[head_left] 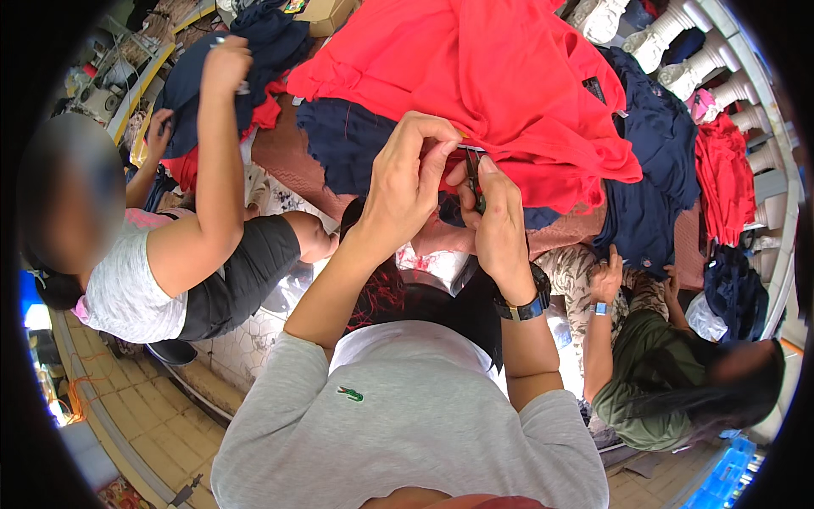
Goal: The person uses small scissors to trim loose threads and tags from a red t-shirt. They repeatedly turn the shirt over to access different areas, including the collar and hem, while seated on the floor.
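Observation:
A bright red garment [475, 68] lies spread in front of me, over dark navy cloth [343, 144]. At its near edge my left hand [411, 170] pinches the cloth between thumb and fingers. My right hand [500, 220] is closed around small dark thread snips [475, 174], whose blades point away from me, close to my left fingertips. A short pale strip shows by the blade tips; I cannot tell whether it is metal or a label. My right wrist wears a black watch [526, 307].
On my left a person [127, 271] handles navy cloth [191, 89] with one hand raised. To my right another person [661, 373] touches a navy garment [649, 182]. Red cloth [725, 178] hangs by white balusters [691, 76]. Brown cloth [284, 165] lies under the pile.

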